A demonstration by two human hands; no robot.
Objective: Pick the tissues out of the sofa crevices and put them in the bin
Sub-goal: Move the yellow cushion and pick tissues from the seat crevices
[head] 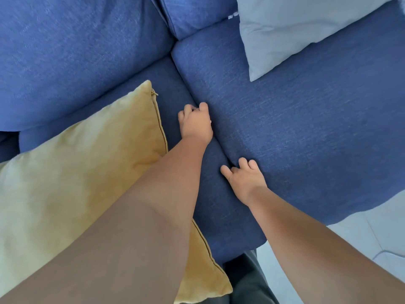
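The blue sofa has a crevice (192, 93) running between its left seat cushion (173, 88) and right seat cushion (306, 132). My left hand (195, 122) sits at the middle of this crevice with its fingers curled down into the gap. Nearer the sofa's front edge, my right hand (243, 176) has its fingers tucked into the same crevice, thumb lying on the left cushion. The fingertips of both hands are hidden in the gap. No tissue and no bin show in view.
A yellow pillow (83, 163) lies on the left seat, partly under my left forearm. A pale grey pillow (291, 31) rests at the back right. Blue back cushions (76, 51) stand behind. Light floor (361, 233) shows at the right front.
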